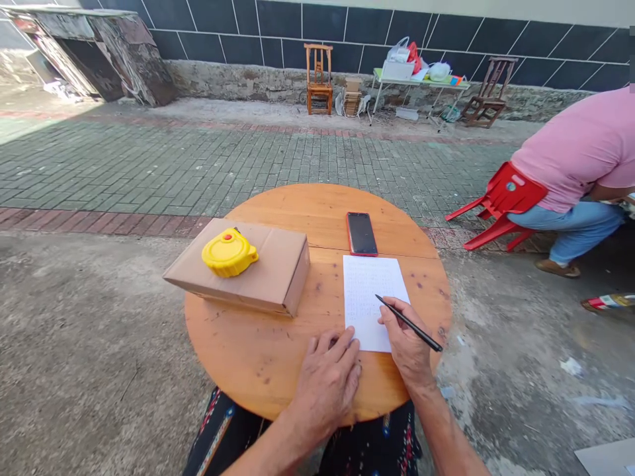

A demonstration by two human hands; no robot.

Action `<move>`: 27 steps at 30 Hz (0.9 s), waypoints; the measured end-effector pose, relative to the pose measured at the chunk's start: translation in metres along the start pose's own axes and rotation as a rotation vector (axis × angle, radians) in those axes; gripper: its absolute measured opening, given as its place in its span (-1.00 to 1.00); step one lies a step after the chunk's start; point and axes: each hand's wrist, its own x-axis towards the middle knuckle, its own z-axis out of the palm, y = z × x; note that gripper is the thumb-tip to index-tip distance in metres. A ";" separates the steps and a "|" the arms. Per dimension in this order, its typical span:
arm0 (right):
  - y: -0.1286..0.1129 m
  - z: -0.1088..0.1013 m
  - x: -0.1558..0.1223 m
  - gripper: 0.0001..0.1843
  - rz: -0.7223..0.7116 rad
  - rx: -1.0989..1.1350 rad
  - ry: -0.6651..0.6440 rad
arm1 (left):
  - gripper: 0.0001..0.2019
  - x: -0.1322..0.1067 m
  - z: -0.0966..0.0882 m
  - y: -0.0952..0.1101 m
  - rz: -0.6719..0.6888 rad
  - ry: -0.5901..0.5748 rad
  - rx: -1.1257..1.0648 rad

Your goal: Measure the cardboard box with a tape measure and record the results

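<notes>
My right hand (407, 340) grips a black pen (409, 322), its tip over a white sheet of paper (370, 284) with faint lines of handwriting. Flat on the table beside the sheet's lower left corner rests my left hand (330, 370), fingers stretched out and fingertips at the paper's edge. Beyond the sheet lies a dark-screened phone (362, 233) in a red case. To the left sits a closed cardboard box (258, 264), and on its top is a yellow tape measure (228, 252) with a red button.
Everything stands on a round wooden table (268, 357). On the right, a person in a pink shirt (585, 145) sits bent over on a red plastic chair (510, 192). Near the tiled wall are a wooden chair (319, 82) and a folding table (380, 77) holding bags.
</notes>
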 end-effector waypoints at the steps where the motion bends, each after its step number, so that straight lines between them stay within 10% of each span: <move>1: 0.002 -0.007 0.001 -0.76 -0.072 -0.073 -0.021 | -0.71 0.000 0.000 0.000 0.004 0.005 0.003; 6: 0.013 -0.036 0.013 -0.64 -0.494 -0.566 -0.204 | -0.73 0.000 -0.002 0.001 0.009 0.019 0.015; 12: 0.016 -0.038 0.029 -0.46 -0.604 -0.945 -0.427 | -0.73 -0.001 0.001 0.001 0.015 0.052 0.036; 19: 0.032 -0.062 -0.017 -0.47 -0.444 -0.662 -0.049 | -0.74 -0.003 0.000 0.002 0.015 0.062 0.047; 27: 0.030 -0.053 -0.137 -0.56 -0.167 -0.276 0.267 | -0.74 -0.003 -0.004 0.006 0.014 0.051 0.062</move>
